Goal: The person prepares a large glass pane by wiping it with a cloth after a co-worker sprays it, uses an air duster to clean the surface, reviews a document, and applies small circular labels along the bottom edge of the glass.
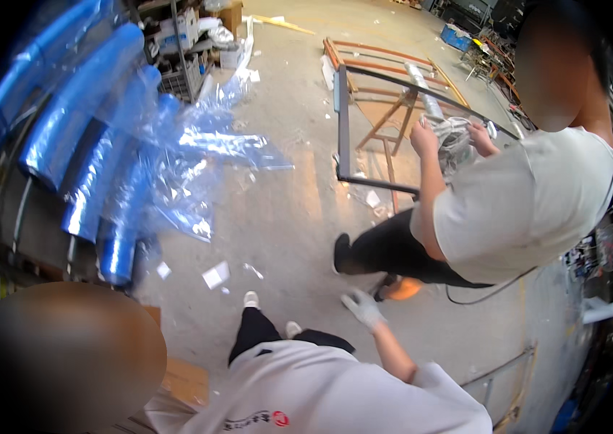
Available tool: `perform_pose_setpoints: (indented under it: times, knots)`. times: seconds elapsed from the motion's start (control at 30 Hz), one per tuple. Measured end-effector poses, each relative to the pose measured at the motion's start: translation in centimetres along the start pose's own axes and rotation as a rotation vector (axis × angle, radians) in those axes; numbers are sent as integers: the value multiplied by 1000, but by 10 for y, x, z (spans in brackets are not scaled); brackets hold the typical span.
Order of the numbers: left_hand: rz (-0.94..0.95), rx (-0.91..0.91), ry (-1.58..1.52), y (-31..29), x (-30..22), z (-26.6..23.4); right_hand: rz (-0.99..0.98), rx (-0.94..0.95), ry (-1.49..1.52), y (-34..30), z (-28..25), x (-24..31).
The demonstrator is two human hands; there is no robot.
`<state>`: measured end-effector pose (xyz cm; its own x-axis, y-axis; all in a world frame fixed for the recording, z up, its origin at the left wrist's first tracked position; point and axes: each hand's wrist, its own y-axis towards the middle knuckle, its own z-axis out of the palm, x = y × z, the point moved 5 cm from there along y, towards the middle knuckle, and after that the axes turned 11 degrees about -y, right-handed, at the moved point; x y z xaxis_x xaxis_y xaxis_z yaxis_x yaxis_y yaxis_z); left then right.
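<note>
My right hand (pixel 364 307), in a pale work glove, hangs low in front of me with its fingers stretched out and nothing in them. Just beyond it are a dark object and an orange shape (pixel 402 288), whose kind I cannot make out. My left hand does not show. To the right, a co-worker in a light T-shirt (pixel 523 202) holds a bunched, pale, translucent bundle (pixel 452 141) in both bare hands. That bundle is over a dark rectangular frame (pixel 343 130), which rests on reddish-brown metal supports (pixel 392 123).
Rolls of blue plastic film (pixel 82 108) lie on a rack at left, with loose film (pixel 198 159) spilling onto the floor. Shelving (pixel 183 50) stands behind. Another person's blurred head (pixel 68 354) is close at lower left. White scraps (pixel 216 275) litter the concrete. A blue crate (pixel 457 36) sits far right.
</note>
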<state>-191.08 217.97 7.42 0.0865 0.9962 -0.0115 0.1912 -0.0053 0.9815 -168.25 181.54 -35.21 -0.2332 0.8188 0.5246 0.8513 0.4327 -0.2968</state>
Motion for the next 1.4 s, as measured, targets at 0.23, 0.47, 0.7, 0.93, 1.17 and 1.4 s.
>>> perform_pose_setpoints:
  times: [0.23, 0.47, 0.7, 0.93, 1.17, 1.4]
  knots:
    - [346, -13, -217, 29, 45, 148, 290, 182, 455, 22, 82, -50]
    - [483, -11, -334, 70, 110, 264, 188, 111, 196, 177, 36, 75]
    - [528, -27, -596, 86, 138, 379, 164, -34, 283, 244, -11, 129]
    - [594, -4, -637, 101, 136, 449, 137, 118, 244, 296, -14, 142]
    - [412, 612, -342, 73, 172, 511, 59, -353, -191, 425, -93, 132]
    - [-499, 1670, -218, -126, 234, 524, -24, -572, -772, 567, -128, 60]
